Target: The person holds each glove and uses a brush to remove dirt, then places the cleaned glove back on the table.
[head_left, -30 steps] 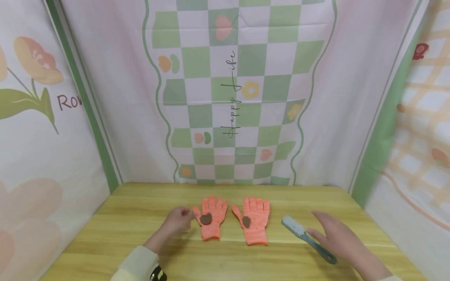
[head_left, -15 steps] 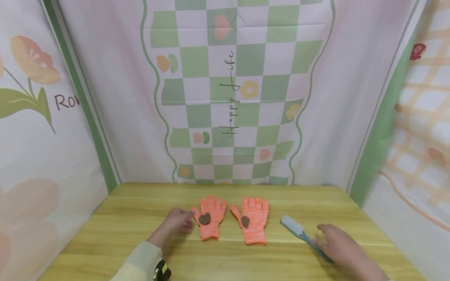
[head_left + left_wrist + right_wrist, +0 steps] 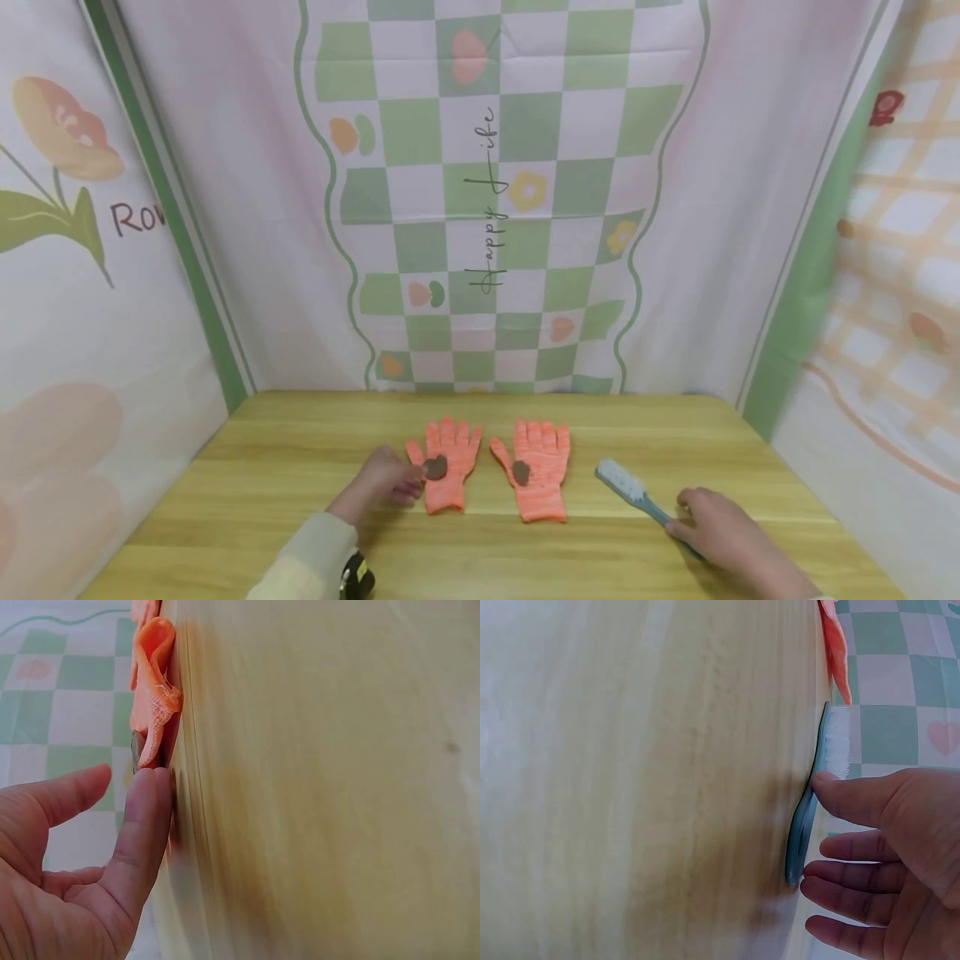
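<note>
Two orange knit gloves, a left one [image 3: 447, 493] and a right one [image 3: 550, 475], lie flat on the table, fingers away from me. A brown patch [image 3: 435, 467] marks each near the thumb. My left hand [image 3: 381, 478] is at the left glove's thumb side; in the left wrist view its fingertips reach the glove's edge [image 3: 155, 690], thumb held apart. A brush [image 3: 651, 507] with a blue-green handle and white bristles lies at right, bristles up. Over its handle is my right hand [image 3: 723, 527]. In the right wrist view the thumb touches the brush's neck, and the fingers stay extended, not wrapped round it.
The wooden table [image 3: 300, 433] ends at a checkered curtain [image 3: 480, 250] behind. Printed cloth panels stand at left [image 3: 67, 333] and right [image 3: 892, 350]. A dark band [image 3: 357, 575] is on the left wrist.
My right hand has come down and left onto the brush handle. The left hand has shifted slightly right and toward me, against the left glove. Gloves and brush lie as before.
</note>
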{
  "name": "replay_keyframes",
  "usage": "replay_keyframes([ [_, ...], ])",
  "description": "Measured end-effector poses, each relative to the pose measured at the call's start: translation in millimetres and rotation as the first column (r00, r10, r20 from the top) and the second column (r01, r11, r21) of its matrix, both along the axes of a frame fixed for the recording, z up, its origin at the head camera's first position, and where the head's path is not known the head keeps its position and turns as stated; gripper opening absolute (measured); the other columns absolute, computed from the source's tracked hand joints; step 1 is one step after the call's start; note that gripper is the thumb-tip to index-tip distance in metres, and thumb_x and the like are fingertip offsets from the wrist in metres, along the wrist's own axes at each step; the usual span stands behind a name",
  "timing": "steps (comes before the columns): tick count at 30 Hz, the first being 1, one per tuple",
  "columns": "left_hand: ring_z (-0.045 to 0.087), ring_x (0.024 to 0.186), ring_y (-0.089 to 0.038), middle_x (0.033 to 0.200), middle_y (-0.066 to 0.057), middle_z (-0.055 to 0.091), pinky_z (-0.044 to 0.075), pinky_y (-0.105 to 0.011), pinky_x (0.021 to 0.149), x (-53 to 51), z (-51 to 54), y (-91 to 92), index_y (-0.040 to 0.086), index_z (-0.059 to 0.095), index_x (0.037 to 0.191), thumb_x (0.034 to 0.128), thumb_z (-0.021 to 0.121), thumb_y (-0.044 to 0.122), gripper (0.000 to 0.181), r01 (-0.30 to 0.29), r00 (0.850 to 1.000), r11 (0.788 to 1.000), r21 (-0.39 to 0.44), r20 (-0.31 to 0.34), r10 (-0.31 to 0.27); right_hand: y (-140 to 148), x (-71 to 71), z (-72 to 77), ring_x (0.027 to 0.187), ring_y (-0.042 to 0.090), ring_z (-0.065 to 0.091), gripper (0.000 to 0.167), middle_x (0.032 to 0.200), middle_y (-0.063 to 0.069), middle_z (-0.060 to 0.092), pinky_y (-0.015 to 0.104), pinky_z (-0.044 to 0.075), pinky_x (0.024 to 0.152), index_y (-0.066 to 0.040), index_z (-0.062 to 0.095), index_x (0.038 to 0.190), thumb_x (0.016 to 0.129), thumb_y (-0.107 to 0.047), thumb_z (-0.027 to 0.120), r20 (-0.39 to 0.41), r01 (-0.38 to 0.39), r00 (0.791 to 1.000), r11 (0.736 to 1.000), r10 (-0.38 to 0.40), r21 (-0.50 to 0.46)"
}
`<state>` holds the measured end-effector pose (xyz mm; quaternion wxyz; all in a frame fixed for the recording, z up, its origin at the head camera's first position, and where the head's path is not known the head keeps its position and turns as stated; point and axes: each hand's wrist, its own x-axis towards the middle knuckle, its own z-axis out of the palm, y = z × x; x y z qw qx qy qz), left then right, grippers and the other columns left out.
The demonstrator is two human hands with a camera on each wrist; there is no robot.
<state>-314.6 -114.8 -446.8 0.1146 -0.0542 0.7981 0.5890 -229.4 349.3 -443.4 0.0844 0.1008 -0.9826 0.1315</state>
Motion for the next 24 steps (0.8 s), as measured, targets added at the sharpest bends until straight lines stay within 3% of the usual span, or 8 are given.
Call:
replay_keyframes([
  [7,0.064,0.054,-0.017,0.067,-0.013,0.067,0.058,-0.029,0.054,-0.1,-2.2,5.1,-0.005,0.065,0.076,0.0724,0.076,-0.008,0.012,0.012,1.000,0.997,-0.081,-0.015,-0.013,-3.1,1.8,-0.2,0.066,0.017,0.051,0.026,0.072,0.000,0.053,0.039,0.048,0.062,-0.004,0.061,0.081,0.077,-0.020,0.080,0.019,0.004,1.000,1.000,-0.004,-0.008],
  [16,0.062,0.049,-0.015,0.062,-0.012,0.065,0.056,-0.027,0.049,5.9,-2.1,12.8,-0.003,0.063,0.075,0.0719,0.081,0.000,0.018,0.022,0.996,0.986,-0.168,-0.081,-0.037,-7.5,5.1,-0.7,0.059,0.015,0.042,0.029,0.065,-0.002,0.046,0.032,0.039,0.054,-0.011,0.052,0.070,0.080,-0.018,0.079,0.080,0.046,0.996,0.998,-0.044,-0.032],
  [20,0.061,0.045,-0.014,0.057,-0.010,0.063,0.054,-0.027,0.045,7.1,-3.5,17.4,-0.002,0.061,0.075,0.0709,0.082,0.001,0.021,0.019,0.991,0.985,-0.173,-0.124,-0.041,-8.0,5.7,-0.5,0.058,0.015,0.042,0.030,0.064,-0.002,0.045,0.031,0.038,0.053,-0.011,0.052,0.069,0.081,-0.019,0.078,0.095,0.058,0.994,0.998,-0.055,-0.030],
  [24,0.058,0.041,-0.013,0.053,-0.008,0.061,0.053,-0.027,0.042,7.0,-5.8,22.0,-0.001,0.059,0.075,0.0688,0.080,-0.002,0.022,0.017,0.977,0.979,-0.203,-0.203,-0.059,-8.6,5.4,0.5,0.058,0.016,0.042,0.029,0.064,-0.001,0.046,0.031,0.038,0.054,-0.011,0.052,0.070,0.082,-0.020,0.077,0.121,0.071,0.990,0.997,-0.067,-0.034],
])
